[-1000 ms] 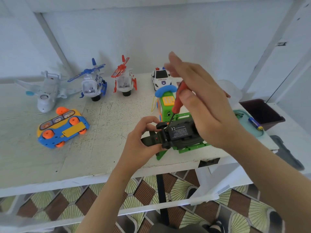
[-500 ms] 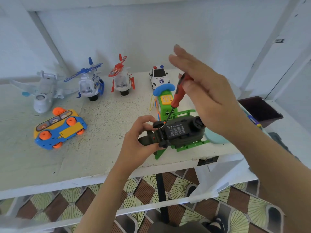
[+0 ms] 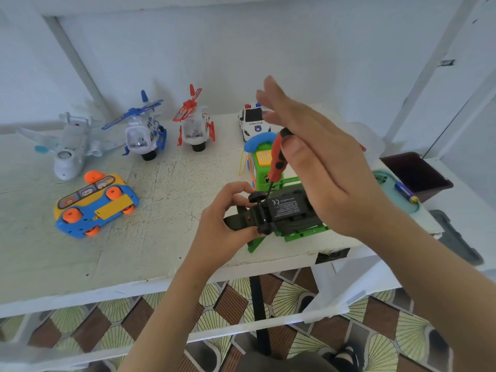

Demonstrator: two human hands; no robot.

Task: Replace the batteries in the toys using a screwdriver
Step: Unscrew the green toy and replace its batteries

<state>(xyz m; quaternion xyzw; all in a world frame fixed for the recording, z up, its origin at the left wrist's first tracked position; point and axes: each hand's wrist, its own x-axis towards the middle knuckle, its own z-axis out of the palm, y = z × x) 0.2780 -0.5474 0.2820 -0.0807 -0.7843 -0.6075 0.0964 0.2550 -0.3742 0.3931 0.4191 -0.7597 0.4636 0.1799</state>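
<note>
Battery (image 3: 405, 192) in teal tray (image 3: 389, 187) beside dark bin (image 3: 418, 173)

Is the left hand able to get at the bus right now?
Probably not at once. The left hand grips the dark toy, steadying it under the screwdriver. Nothing stands between it and the bus, so the way looks free once it lets go.

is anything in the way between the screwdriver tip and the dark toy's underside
Nothing visible does. The screwdriver, pinched by the right hand, runs down to the black underside of the dark toy, just beside a small wheel. The left hand grips the toy's end beyond that wheel, clear of the shaft.
</note>
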